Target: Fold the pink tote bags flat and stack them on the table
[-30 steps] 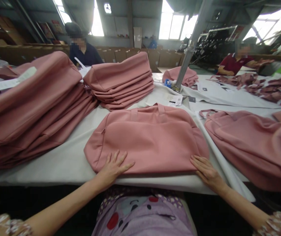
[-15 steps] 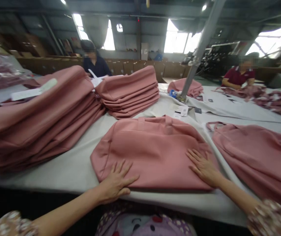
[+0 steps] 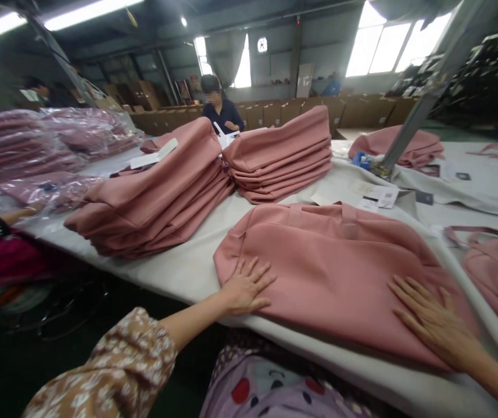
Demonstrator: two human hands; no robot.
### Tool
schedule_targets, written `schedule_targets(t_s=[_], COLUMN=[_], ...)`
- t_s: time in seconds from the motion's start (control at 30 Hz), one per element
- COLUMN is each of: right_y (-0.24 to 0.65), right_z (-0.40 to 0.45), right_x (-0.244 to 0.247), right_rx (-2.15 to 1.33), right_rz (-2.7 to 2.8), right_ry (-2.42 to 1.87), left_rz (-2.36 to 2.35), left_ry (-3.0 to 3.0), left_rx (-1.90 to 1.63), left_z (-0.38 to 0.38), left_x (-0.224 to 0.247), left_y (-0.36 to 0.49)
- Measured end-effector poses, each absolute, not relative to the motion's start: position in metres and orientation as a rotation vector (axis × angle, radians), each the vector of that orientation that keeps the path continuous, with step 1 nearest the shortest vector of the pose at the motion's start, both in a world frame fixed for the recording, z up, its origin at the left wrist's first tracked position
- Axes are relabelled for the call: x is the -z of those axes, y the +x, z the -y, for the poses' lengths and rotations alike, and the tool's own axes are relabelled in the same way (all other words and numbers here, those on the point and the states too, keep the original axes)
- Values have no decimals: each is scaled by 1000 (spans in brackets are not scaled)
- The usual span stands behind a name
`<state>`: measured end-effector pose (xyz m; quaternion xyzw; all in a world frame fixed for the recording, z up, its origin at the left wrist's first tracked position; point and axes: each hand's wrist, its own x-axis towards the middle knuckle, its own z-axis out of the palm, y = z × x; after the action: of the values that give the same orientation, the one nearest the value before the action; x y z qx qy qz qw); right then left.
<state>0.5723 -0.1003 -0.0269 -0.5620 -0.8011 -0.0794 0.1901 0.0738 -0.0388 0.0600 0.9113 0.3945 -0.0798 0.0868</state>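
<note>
Flat pink fabric duffel bag (image 3: 340,267) lies on the white cloth-covered surface (image 3: 179,273), near edge, centre-right. Left hand (image 3: 246,285) is open, palm flat on its near left corner; right hand (image 3: 434,322) is open, fingers spread, pressing the near right part. Even pressure from both palms looks best to flatten it without creasing. Stacks of folded pink bags (image 3: 161,191) sit far left.

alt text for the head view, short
Both hands, left hand and right hand, press flat on a pink bag lying on a white table. Stacks of pink bags sit beyond it.
</note>
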Motion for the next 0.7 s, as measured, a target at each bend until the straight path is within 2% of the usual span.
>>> schedule_targets(t_s=[0.1, 0.2, 0.3, 0.37, 0.57, 0.7], right_y=[552, 532, 519, 518, 584, 608], right_z=[108, 111, 116, 121, 123, 112], right_x=[1, -14, -16, -16, -34, -31], right_rx=[-4, -20, -35, -66, -104, -296], right_rz=[2185, 2133, 2025, 1915, 1204, 1081], right_ry=[-1649, -1738, -1766, -1759, -1892, -2007], left_rz=[-1224, -1155, -822, -651, -600, -559], left_ry=[2706, 2749, 2840, 2868, 2972, 3028], left_rx=[250, 161, 29, 79, 89, 28], left_z=[35, 25, 28, 38, 39, 27], left_x=[-50, -54, -55, -44, 5, 17], left_y=[77, 110, 165, 196, 207, 199])
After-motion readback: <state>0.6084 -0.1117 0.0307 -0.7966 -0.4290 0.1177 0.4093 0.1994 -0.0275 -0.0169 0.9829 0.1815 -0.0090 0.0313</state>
